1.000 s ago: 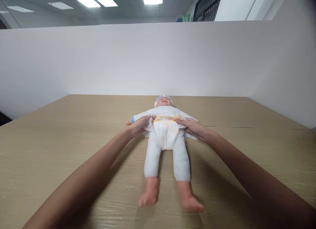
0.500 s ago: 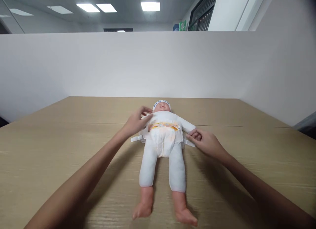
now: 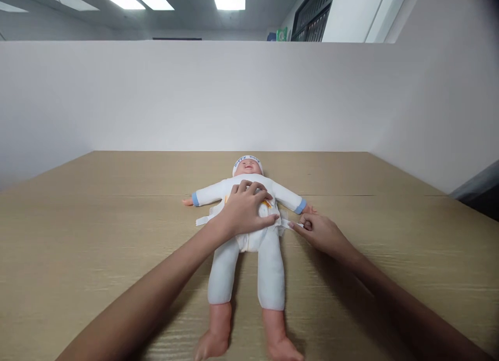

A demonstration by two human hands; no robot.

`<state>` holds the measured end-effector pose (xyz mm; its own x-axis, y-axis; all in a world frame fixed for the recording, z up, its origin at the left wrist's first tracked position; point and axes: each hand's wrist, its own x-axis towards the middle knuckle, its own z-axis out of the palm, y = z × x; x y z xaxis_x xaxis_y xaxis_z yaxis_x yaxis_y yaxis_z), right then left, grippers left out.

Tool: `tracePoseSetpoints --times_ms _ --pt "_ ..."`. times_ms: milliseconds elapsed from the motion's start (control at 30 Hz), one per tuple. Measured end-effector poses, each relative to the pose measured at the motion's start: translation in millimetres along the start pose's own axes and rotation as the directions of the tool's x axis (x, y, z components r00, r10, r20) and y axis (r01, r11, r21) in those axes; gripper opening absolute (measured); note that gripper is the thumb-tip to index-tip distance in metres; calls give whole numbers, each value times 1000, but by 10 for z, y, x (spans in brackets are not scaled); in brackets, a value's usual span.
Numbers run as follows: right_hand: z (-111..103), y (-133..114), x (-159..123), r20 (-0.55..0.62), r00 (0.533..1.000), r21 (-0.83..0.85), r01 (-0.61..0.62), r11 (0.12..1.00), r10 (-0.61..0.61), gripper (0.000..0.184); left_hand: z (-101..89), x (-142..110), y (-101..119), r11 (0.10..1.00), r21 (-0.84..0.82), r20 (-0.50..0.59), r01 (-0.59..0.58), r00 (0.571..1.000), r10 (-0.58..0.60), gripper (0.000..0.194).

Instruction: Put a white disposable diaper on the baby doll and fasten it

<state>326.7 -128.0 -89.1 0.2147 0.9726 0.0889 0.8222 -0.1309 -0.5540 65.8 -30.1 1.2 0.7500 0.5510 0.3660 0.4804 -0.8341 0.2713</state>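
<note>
One baby doll (image 3: pixel 271 270) lies face-up on the table (image 3: pixel 117 236), one diaper (image 3: pixel 249 242) about its hips. My left hand (image 3: pixel 246 209) lies splayed over it; my right hand (image 3: pixel 320 231) pinches one of two fastening tabs (image 3: pixel 285 223), the other jutting free.

The left hand (image 3: pixel 251 208) partly hides the diaper (image 3: pixel 250 241).

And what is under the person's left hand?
Under the left hand lies the front of the white diaper on the doll; some yellow-orange print shows beside the hand. The part directly beneath is covered, so it cannot be seen.
</note>
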Motion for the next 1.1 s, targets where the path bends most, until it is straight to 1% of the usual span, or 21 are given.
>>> tracePoseSetpoints --times_ms 67,100,167,200,233,300,400,500,567,600,633,667,700,733,800,833,867,933,967,1033,1100 --pt "-95 -12 18 91 996 161 11 987 -26 59 1 -2 -1 1000 10 4 0 1000 0 45" --pt "-154 -34 38 125 992 262 2 965 -36 60 4 -2 -3 1000 14 7 -2 1000 2 46" --pt "-282 -128 106 159 987 425 -36 904 -35 61 13 -2 -13 1000 20 15 -4 1000 3 49" --pt "-340 -204 154 167 985 468 -53 882 -29 61 18 -1 -20 1000 20 16 -3 1000 2 53" --pt "-386 -299 212 173 984 488 -62 871 -27 61 22 -1 -26 1000 16 18 3 1000 -3 58" --pt "-425 -530 347 173 984 487 -38 873 -54 61 28 1 -34 1000 -11 19 26 999 -26 75" --pt "-328 -887 532 147 982 434 43 900 -117 58 32 2 -31 995 -86 28 59 998 -57 97" --pt "-125 -1107 561 81 991 389 65 919 -105 50 7 3 -39 984 -163 33 72 997 -68 105" --pt "0 -1140 455 -52 992 390 129 912 -118 42 -50 3 -74 973 -221 52 69 997 -59 105" --pt "50 -1126 372 -144 977 378 203 903 -159 39 -93 4 -103 963 -262 74 66 996 -48 106" --pt "91 -1096 279 -235 946 350 296 889 -223 35 -142 4 -139 946 -317 105 62 994 -30 107" --pt "123 -1055 183 -304 903 304 394 868 -304 32 -194 3 -181 921 -385 137 60 991 -7 108" --pt "148 -1005 94 -332 858 248 480 841 -392 33 -243 -2 -226 883 -465 167 63 986 18 109" --pt "168 -951 19 -319 821 196 546 815 -473 36 -284 -13 -273 835 -545 191 69 981 43 109" --pt "197 -846 -75 -244 773 137 625 768 -586 49 -328 -66 -371 743 -665 192 80 979 67 102" --pt "207 -801 -93 -211 758 122 647 752 -618 54 -330 -114 -423 720 -690 168 79 984 52 92" --pt "213 -765 -97 -189 748 113 661 742 -637 57 -319 -180 -478 721 -688 132 79 991 17 80" --pt "208 -729 -85 -181 738 92 671 736 -650 58 -278 -363 -607 782 -617 32 86 996 -84 57" --pt "196 -732 -79 -190 734 73 673 736 -652 57 -254 -475 -682 828 -551 -16 99 991 -129 50" --pt "156 -787 -82 -222 724 30 675 737 -653 55 -214 -716 -841 913 -383 -85 139 979 -185 44" --pt "103 -915 -96 -263 713 1 673 739 -649 50 -187 -934 -986 957 -223 -104 185 972 -212 41"
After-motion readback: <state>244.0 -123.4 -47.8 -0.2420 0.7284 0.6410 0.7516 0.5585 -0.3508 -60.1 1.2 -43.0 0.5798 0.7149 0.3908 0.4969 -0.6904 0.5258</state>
